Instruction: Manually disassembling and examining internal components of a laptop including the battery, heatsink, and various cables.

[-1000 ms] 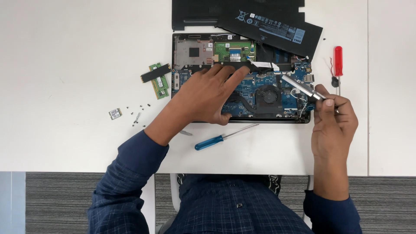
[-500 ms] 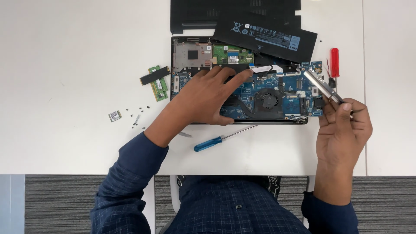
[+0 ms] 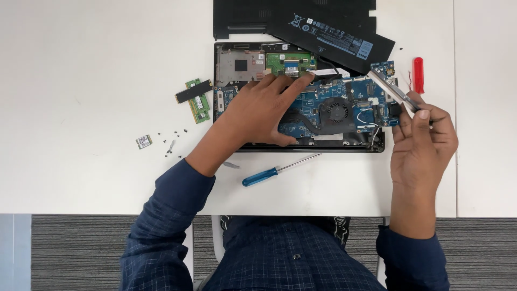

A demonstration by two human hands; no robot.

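An opened black laptop base point(image 3: 231, 141) lies on the white table point(image 3: 86, 70), its blue motherboard point(image 3: 358, 99) and round fan point(image 3: 336, 111) exposed. My left hand point(image 3: 258, 110) rests flat on the left half of the board, fingers spread toward the green card at the top. My right hand point(image 3: 423, 140) pinches the lower end of a long silver metal bracket point(image 3: 389, 86), holding it slanted above the laptop's right edge, with a small blue circuit board point(image 3: 383, 67) at its upper end.
A black battery point(image 3: 334, 40) and a black bottom cover point(image 3: 242, 16) lie behind the laptop. A blue-handled screwdriver point(image 3: 272, 172) lies in front, a red-handled one point(image 3: 418, 75) at the right. Memory sticks point(image 3: 196, 99), a small card point(image 3: 143, 141) and several loose screws point(image 3: 171, 141) lie left.
My right hand has lifted the silver bracket up and away from the laptop's right edge. My left hand has stayed pressed on the board.
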